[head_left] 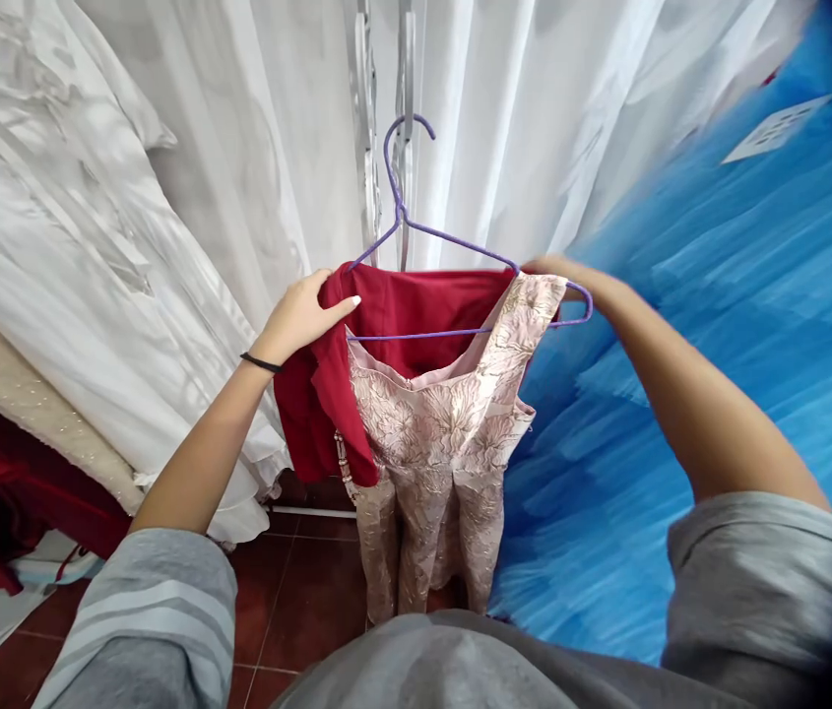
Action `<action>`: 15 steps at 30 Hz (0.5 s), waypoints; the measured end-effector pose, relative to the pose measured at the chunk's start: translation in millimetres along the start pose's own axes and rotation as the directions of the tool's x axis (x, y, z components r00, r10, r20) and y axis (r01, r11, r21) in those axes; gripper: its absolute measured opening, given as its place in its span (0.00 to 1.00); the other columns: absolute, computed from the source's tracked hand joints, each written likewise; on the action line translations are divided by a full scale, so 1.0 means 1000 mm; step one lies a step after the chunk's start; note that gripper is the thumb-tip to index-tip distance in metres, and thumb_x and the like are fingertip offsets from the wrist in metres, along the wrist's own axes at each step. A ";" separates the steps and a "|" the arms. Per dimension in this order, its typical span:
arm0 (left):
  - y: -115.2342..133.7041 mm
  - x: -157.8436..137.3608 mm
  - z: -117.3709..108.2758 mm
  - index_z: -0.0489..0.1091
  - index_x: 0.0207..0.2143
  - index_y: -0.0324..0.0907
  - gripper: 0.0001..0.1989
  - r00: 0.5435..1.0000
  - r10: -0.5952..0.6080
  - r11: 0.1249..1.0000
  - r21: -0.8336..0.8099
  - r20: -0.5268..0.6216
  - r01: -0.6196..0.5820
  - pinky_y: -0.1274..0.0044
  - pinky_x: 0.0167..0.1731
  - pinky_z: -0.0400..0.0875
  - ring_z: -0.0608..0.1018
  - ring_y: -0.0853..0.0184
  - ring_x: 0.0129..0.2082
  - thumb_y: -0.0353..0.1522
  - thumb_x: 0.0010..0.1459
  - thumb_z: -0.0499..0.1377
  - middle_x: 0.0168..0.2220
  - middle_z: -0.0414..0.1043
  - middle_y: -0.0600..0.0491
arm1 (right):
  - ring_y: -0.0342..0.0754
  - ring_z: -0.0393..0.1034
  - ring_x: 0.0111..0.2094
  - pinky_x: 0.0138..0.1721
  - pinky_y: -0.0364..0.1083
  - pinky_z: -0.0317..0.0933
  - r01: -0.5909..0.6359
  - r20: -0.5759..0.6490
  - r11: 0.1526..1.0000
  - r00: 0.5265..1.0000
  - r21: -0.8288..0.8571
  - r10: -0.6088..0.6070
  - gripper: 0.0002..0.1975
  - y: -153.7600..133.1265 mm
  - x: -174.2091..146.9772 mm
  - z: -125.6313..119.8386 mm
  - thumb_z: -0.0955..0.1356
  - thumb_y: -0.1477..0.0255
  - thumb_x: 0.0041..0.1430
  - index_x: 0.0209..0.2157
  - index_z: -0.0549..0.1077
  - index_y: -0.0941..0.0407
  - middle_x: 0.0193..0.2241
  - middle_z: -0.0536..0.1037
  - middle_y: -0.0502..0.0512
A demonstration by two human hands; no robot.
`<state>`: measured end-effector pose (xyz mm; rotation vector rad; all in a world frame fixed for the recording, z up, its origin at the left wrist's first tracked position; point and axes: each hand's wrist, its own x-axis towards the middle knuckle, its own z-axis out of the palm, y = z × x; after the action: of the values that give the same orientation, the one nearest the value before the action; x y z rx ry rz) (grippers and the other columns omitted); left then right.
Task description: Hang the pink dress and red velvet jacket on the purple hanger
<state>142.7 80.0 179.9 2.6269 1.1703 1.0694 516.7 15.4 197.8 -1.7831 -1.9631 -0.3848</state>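
A pale pink brocade dress (422, 423) hangs on a purple hanger (460, 237), one strap over the hanger's right arm. Red cloth (416, 295) is draped over the hanger's left side and stretches behind the dress neckline to the right. My left hand (304, 313) is closed on the red cloth at the left shoulder, thumb in front. At the right end of the hanger, my right hand (570, 273) reaches behind the strap and grips the cloth's upper edge; most of its fingers are hidden. A beaded trim (344, 468) dangles below the red cloth on the left.
The hanger's hook is at a metal rail (407, 59) before white curtains (504, 118). White gowns (53, 197) hang on the left, with dark red fabric (9, 483) below. A big blue tulle skirt (718, 325) fills the right. Dark red tiles (297, 601) cover the floor.
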 end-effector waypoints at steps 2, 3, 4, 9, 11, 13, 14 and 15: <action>-0.005 -0.004 -0.002 0.71 0.48 0.40 0.24 1.000 -0.002 1.000 -0.017 0.010 0.002 0.71 0.45 0.69 0.76 0.59 0.43 0.47 0.57 0.56 0.45 0.76 0.48 | 0.50 0.69 0.46 0.48 0.48 0.59 -0.074 -0.301 0.996 0.952 -0.042 0.058 0.16 0.001 -0.007 -0.014 0.62 0.80 0.60 0.46 0.77 0.63 0.46 0.78 0.68; -0.005 -0.006 -0.003 0.71 0.48 0.40 0.24 1.000 -0.011 1.000 -0.004 0.009 0.011 0.72 0.44 0.69 0.76 0.59 0.42 0.47 0.57 0.56 0.45 0.76 0.48 | 0.51 0.67 0.51 0.51 0.48 0.58 -0.106 -0.427 0.993 0.901 -0.047 0.076 0.19 0.000 -0.012 -0.021 0.61 0.80 0.61 0.51 0.75 0.62 0.51 0.75 0.69; -0.005 -0.008 -0.003 0.71 0.48 0.41 0.23 1.000 -0.021 1.000 0.018 0.006 0.021 0.72 0.43 0.69 0.76 0.58 0.42 0.48 0.58 0.55 0.44 0.77 0.48 | 0.51 0.66 0.53 0.52 0.49 0.57 -0.135 -0.455 0.990 0.885 -0.045 0.100 0.21 0.000 -0.016 -0.026 0.61 0.80 0.61 0.53 0.73 0.61 0.52 0.75 0.68; 0.009 -0.016 -0.006 0.73 0.39 0.43 0.20 0.993 -0.113 0.971 0.208 -0.041 0.119 0.70 0.39 0.67 0.76 0.54 0.38 0.48 0.59 0.52 0.33 0.75 0.47 | 0.51 0.73 0.39 0.38 0.49 0.59 -0.310 0.217 0.938 0.916 -0.157 0.339 0.16 -0.001 -0.027 -0.044 0.66 0.80 0.57 0.46 0.79 0.61 0.42 0.80 0.70; 0.014 -0.013 -0.009 0.73 0.34 0.43 0.21 0.991 -0.123 0.969 0.208 -0.049 0.130 0.70 0.39 0.67 0.76 0.54 0.39 0.49 0.60 0.52 0.30 0.73 0.47 | 0.51 0.73 0.41 0.40 0.50 0.60 -0.329 0.014 0.929 0.942 -0.172 0.336 0.16 -0.003 -0.026 -0.052 0.67 0.78 0.58 0.47 0.78 0.61 0.43 0.80 0.70; 0.019 -0.007 -0.013 0.73 0.32 0.43 0.19 0.991 -0.099 0.981 0.158 -0.093 0.113 0.70 0.41 0.67 0.76 0.55 0.40 0.47 0.60 0.53 0.32 0.73 0.47 | 0.51 0.73 0.44 0.43 0.50 0.60 -0.318 -0.182 0.934 0.940 -0.160 0.289 0.18 -0.006 -0.026 -0.058 0.68 0.74 0.58 0.50 0.77 0.61 0.44 0.80 0.69; 0.021 -0.006 -0.014 0.74 0.33 0.44 0.17 0.988 -0.087 0.985 0.136 -0.129 0.105 0.70 0.43 0.67 0.75 0.56 0.42 0.46 0.60 0.53 0.34 0.74 0.47 | 0.51 0.72 0.45 0.44 0.50 0.60 -0.313 -0.198 0.937 0.939 -0.152 0.282 0.18 -0.008 -0.027 -0.059 0.68 0.73 0.58 0.50 0.77 0.61 0.44 0.80 0.68; 0.024 -0.005 -0.015 0.74 0.35 0.44 0.15 0.982 -0.084 0.987 0.125 -0.167 0.106 0.70 0.45 0.67 0.75 0.56 0.43 0.43 0.60 0.54 0.37 0.74 0.47 | 0.51 0.72 0.44 0.44 0.50 0.60 -0.311 -0.157 0.939 0.945 -0.146 0.288 0.18 -0.010 -0.028 -0.059 0.68 0.73 0.58 0.49 0.78 0.62 0.43 0.80 0.69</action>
<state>146.0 56.7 196.3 2.5894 1.4321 1.2472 516.7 -39.1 235.3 -2.0673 -1.5734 -0.5641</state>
